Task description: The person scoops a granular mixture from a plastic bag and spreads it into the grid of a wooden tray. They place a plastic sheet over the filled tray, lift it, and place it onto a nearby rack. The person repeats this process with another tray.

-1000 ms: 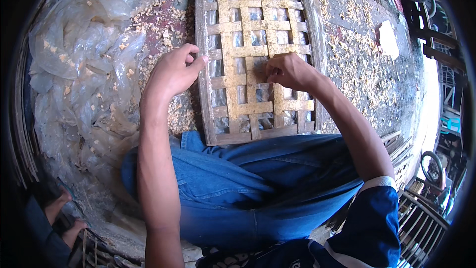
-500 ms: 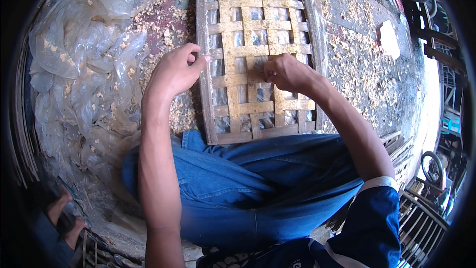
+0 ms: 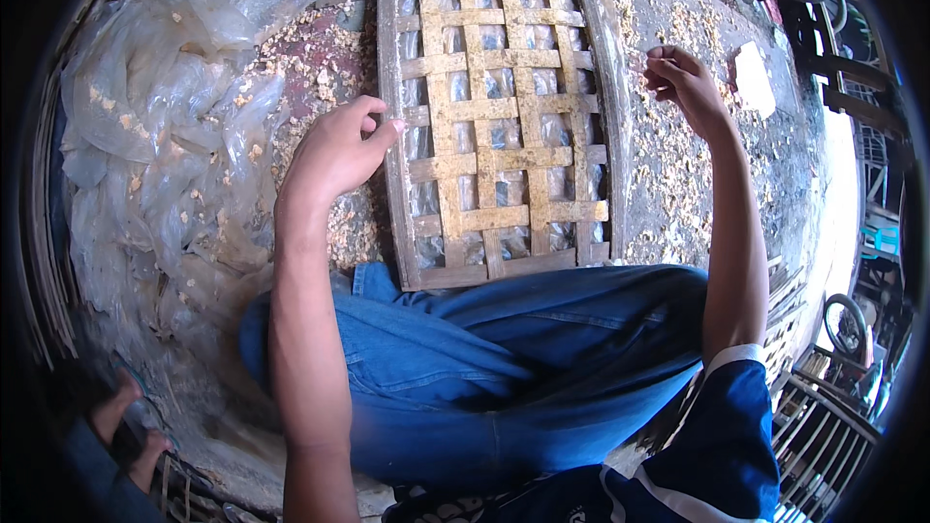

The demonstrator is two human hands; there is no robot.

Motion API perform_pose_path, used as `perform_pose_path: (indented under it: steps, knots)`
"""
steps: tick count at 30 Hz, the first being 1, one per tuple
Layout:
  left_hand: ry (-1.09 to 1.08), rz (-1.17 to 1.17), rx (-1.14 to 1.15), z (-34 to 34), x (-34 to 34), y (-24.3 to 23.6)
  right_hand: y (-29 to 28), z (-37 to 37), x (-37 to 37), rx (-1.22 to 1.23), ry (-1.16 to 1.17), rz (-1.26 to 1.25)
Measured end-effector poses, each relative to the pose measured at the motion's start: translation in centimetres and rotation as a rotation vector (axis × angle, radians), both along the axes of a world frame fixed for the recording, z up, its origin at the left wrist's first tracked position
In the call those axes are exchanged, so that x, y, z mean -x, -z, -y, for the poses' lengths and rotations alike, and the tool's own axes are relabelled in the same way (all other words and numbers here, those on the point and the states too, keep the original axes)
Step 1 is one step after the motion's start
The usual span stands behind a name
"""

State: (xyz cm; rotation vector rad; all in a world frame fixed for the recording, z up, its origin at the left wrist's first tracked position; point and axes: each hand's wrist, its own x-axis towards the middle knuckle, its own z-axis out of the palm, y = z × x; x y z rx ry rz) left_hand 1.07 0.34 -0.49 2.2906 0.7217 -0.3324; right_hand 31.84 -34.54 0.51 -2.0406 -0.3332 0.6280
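Observation:
A long wooden-framed tray [image 3: 389, 150] with a yellowish woven slat lattice [image 3: 489, 107] lies in front of my crossed legs. Clear plastic shows through the gaps of the weave. My left hand [image 3: 337, 147] is at the frame's left edge, its thumb at the wood and its fingers loosely bent, apart from the thumb. Nothing shows in it. Beyond the right edge, my right hand [image 3: 686, 87] hovers over scattered pale crumbs [image 3: 668, 169]. Its fingers are loosely curled and apart, with nothing visible between them.
Crumpled clear plastic sheeting [image 3: 174, 136] with crumbs covers the left side. A white scrap [image 3: 755, 80] lies at the right. Another person's feet [image 3: 145, 450] show at the lower left. At the far right are a wheel [image 3: 846, 324] and slatted racks [image 3: 823, 431].
My right hand has left the middle of the lattice and moved right and away, past the tray's right edge. The left hand has barely shifted.

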Motion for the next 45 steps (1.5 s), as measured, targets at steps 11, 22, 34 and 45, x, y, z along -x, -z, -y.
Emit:
perform_pose_path:
  steps: [11, 22, 34, 45]
  knots:
    - [-0.012, 0.023, -0.019, -0.1, 0.4, 0.3, 1.0, -7.8, 8.6, 0.4, -0.821, 0.557]
    - [0.009, 0.026, 0.015, 0.0, 0.0, 0.0, 5.1, -8.6, 12.5, 0.287, -0.981, 0.534]
    - [0.009, 0.027, -0.005, 0.0, 0.1, 0.4, 5.3, -9.0, 14.5, 0.477, -0.861, 0.48]
    - [-0.007, 0.053, -0.013, -0.2, 0.3, 0.3, 0.9, -2.0, 0.7, -0.208, -0.01, -0.06]
